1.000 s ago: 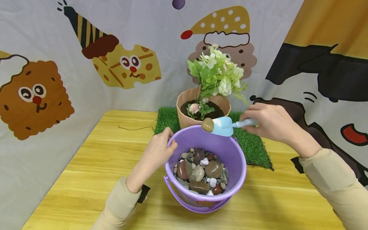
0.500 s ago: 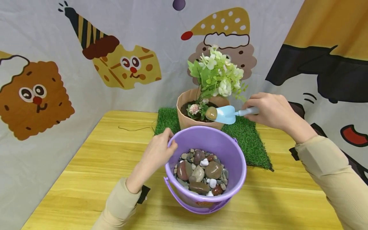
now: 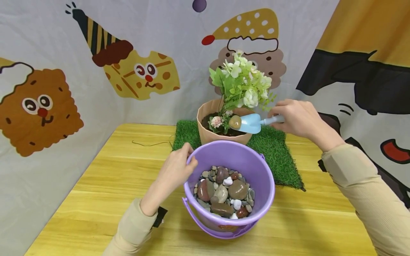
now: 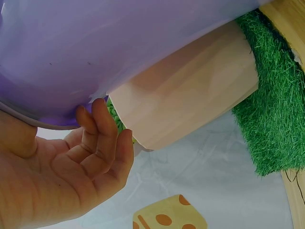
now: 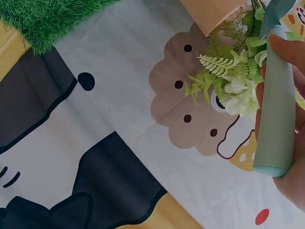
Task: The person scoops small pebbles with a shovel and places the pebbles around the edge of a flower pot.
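Observation:
My right hand [image 3: 296,117] grips the handle of a light blue toy shovel [image 3: 251,123], also seen as a pale handle [image 5: 276,105] in the right wrist view. On the blade's tip rests a brown stone [image 3: 235,122], over the soil at the front right of a peach flower pot [image 3: 208,135]. White and pink flowers [image 3: 245,80] grow from that pot. With thumb and fingers, my left hand [image 3: 174,167] pinches the left rim of a purple bucket [image 3: 269,199]. Inside the bucket lie several wet stones [image 3: 221,193] of mixed sizes.
Under the pot is a green grass mat [image 3: 282,161] on the yellow wooden table [image 3: 112,185]. The bucket's handle [image 3: 200,222] hangs down in front. A thin dark wire [image 3: 150,144] lies left of the mat. Behind stands a cloth backdrop [image 3: 153,32] with cartoon figures.
From above the bucket's back rim, the right hand has carried the shovel and its stone away from me, to over the pot's soil. The left hand and bucket stay in place.

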{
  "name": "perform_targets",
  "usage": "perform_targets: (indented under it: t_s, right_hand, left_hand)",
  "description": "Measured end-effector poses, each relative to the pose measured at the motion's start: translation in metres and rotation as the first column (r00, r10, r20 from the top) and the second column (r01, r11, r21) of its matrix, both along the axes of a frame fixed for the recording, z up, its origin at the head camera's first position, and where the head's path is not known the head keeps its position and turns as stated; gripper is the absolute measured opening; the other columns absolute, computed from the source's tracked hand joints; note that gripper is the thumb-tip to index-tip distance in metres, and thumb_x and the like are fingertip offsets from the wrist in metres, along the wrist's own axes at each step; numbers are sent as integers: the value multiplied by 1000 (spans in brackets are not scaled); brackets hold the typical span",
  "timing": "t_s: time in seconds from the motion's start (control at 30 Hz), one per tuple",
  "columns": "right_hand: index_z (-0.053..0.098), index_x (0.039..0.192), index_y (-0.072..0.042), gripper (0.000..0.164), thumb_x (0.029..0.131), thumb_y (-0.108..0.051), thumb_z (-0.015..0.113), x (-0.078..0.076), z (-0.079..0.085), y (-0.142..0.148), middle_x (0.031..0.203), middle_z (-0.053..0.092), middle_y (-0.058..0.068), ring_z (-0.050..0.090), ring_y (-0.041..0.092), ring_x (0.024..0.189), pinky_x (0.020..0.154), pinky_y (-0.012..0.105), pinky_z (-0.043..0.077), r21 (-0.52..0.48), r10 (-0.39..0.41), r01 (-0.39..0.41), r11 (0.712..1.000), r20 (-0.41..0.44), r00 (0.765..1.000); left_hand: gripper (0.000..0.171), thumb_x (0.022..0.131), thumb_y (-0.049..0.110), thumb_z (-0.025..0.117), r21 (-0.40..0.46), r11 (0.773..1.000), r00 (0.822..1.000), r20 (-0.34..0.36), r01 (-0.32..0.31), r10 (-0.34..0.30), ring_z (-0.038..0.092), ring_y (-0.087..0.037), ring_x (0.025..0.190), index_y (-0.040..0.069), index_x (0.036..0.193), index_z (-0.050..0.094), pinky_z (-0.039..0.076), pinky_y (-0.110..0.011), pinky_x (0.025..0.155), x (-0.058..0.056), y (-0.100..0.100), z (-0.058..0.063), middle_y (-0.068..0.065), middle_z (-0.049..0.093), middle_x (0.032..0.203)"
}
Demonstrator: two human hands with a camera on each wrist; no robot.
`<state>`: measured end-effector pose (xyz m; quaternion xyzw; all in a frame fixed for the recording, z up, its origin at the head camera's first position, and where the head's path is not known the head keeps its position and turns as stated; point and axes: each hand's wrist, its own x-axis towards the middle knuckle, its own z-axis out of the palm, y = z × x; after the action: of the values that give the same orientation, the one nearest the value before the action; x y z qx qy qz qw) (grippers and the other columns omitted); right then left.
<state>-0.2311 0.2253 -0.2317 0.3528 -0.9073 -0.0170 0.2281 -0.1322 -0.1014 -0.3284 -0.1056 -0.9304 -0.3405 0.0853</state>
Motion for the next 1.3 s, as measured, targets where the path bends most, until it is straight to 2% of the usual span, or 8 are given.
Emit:
perform_targets:
  t_s: [0.37,0.57,0.67,1.13,1.3]
  right_hand:
    - [70,84,-14,22,66,-15,82,-3,0,-3,76,62,2,54,20,61,46,37,44,53,50,-45,998,-95,994]
    - [70,83,-11,23,65,-17,83,-3,1,-7,76,63,5,56,23,68,54,40,48,52,105,-97,994,-172,979]
    - [70,83,-10,24,64,-17,84,-1,3,-9,75,63,6,56,24,68,54,41,49,43,115,-109,993,-193,974]
    - [70,86,-11,23,66,-13,81,5,4,-8,75,62,5,55,23,68,54,41,49,62,63,-54,997,-152,986]
    - [71,87,-11,23,65,-10,79,6,3,-6,76,62,4,56,23,67,52,41,48,56,58,-50,997,-138,989]
  left_hand:
    - [11,85,10,58,1,1000,1000,0,5,-5,57,-13,56,4,94,55,45,-17,44,1,1,1,-11,63,77]
    - [11,85,10,59,-3,1000,1000,-1,3,-3,57,-13,57,4,94,54,46,-17,44,2,1,2,-10,63,77]
    - [11,85,10,59,-7,1000,1000,-4,-1,1,57,-14,58,5,94,55,46,-18,46,1,1,2,-10,63,77]
    - [11,84,10,59,-19,1000,1000,-20,-4,4,56,-14,60,5,93,55,45,-20,48,1,1,2,-9,62,76]
    - [12,85,10,59,-15,1000,1000,10,-11,11,56,-15,59,5,95,55,45,-21,46,1,2,3,-10,63,78]
